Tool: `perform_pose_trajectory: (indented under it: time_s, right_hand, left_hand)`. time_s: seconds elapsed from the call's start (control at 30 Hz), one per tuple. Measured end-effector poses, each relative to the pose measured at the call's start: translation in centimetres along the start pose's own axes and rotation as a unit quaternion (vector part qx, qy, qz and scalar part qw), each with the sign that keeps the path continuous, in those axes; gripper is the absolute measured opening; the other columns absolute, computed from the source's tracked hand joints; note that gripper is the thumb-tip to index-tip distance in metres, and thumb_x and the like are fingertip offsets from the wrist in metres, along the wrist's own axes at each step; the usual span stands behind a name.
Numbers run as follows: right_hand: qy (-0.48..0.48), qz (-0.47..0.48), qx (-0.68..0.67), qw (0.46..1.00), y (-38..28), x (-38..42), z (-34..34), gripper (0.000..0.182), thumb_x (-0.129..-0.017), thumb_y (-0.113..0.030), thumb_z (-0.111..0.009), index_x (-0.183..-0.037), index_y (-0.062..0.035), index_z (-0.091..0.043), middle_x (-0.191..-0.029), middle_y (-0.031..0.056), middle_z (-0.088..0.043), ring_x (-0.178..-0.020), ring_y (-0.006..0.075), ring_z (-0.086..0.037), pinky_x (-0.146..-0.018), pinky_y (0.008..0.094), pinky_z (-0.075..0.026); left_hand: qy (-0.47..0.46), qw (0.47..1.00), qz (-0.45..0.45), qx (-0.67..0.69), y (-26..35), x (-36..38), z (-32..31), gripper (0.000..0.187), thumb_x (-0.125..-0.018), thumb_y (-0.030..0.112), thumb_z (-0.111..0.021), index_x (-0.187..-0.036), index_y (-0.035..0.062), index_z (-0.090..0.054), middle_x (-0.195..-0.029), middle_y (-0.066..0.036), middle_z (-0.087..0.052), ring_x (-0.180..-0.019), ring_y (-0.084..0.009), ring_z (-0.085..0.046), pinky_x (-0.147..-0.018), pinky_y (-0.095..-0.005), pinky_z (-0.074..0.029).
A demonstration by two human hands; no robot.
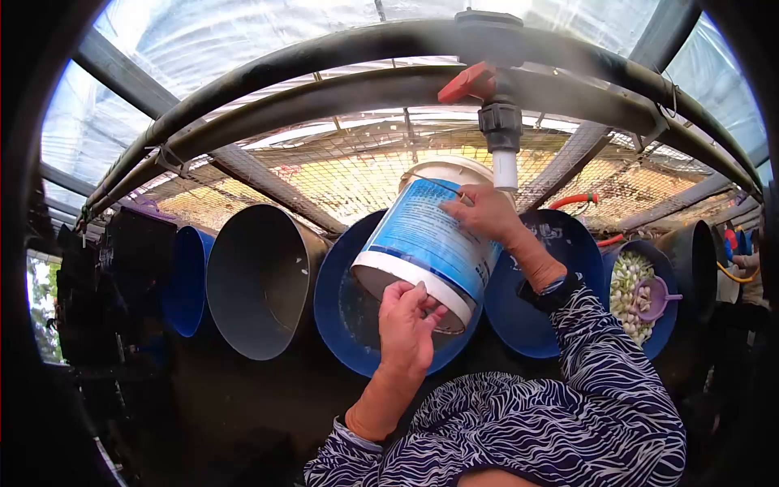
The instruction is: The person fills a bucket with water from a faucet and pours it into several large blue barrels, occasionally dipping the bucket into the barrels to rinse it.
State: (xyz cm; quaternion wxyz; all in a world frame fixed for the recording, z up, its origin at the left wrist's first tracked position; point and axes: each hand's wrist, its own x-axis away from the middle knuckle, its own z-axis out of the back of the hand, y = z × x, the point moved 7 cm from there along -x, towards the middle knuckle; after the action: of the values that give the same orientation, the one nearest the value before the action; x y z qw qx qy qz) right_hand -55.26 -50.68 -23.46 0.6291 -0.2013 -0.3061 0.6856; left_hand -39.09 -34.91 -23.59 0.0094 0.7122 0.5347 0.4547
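A white bucket [426,231] with a blue printed label is held tilted over a blue tub [331,312], its mouth away from me and its base towards me. My left hand [406,325] grips the base's lower rim, thumb on the outside and fingers curled. Near the top, my right hand [487,215] is closed on the bucket's side beside its wire handle. Just behind the bucket's mouth hangs a white spout [505,169], below a valve with a red lever [471,84]. What the bucket holds is hidden from me.
A grey tub [260,284] and a narrow blue tub [187,280] stand to the left. On the right are another blue tub [527,316] and one with pale green-white buds [626,284] and a purple scoop [656,299]. Dark pipes [324,101] cross overhead. A person [751,268] is far right.
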Motion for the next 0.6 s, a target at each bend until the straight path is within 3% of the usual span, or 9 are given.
perform_pose_trajectory:
  time_s: [0.1, 0.2, 0.4, 0.6]
  right_hand:
    - [-0.037, 0.030, -0.053, 0.997, -0.7, 0.4, -1.1, 0.042, -0.081, -0.046, -0.062, -0.089, -0.0054, -0.067, -0.069, 0.0124, -0.063, -0.065, 0.0226, -0.060, -0.064, 0.0326, -0.046]
    - [-0.094, -0.037, -0.043, 0.994, -0.4, 1.5, -6.1, 0.043, -0.079, -0.050, -0.059, -0.082, -0.0078, -0.068, -0.073, 0.0156, -0.064, -0.075, 0.0305, -0.062, -0.068, 0.0401, -0.046]
    - [-0.182, -0.114, -0.142, 0.966, 4.7, 4.9, -22.2, 0.046, -0.080, -0.052, -0.056, -0.081, -0.0066, -0.067, -0.074, 0.0173, -0.064, -0.075, 0.0321, -0.062, -0.070, 0.0401, -0.047]
    - [-0.246, -0.183, -0.083, 0.948, 15.4, 7.3, -37.9, 0.052, -0.080, -0.054, -0.054, -0.083, -0.0030, -0.067, -0.083, 0.0203, -0.064, -0.079, 0.0339, -0.062, -0.073, 0.0412, -0.047]
  left_hand:
    - [0.005, 1.000, 0.000, 0.018, 0.0, 1.0, 0.5, 0.017, -0.085, 0.009, -0.056, -0.096, 0.0110, -0.043, -0.085, -0.003, -0.051, -0.078, -0.0133, -0.050, -0.077, -0.0371, -0.043]
    - [0.064, 0.998, -0.013, -0.001, -0.4, 0.2, 5.2, 0.016, -0.085, 0.009, -0.053, -0.098, 0.0111, -0.044, -0.088, -0.002, -0.052, -0.081, -0.0140, -0.051, -0.081, -0.0393, -0.043]
    - [0.226, 0.972, 0.030, -0.064, -4.4, -2.9, 19.4, 0.023, -0.084, 0.016, -0.058, -0.101, 0.0138, -0.044, -0.089, -0.001, -0.052, -0.080, -0.0130, -0.049, -0.075, -0.0357, -0.042]
    - [0.325, 0.936, 0.068, -0.119, -11.3, -9.3, 29.6, 0.023, -0.085, 0.019, -0.060, -0.094, 0.0142, -0.040, -0.078, -0.001, -0.043, -0.069, -0.0103, -0.043, -0.060, -0.0270, -0.040]
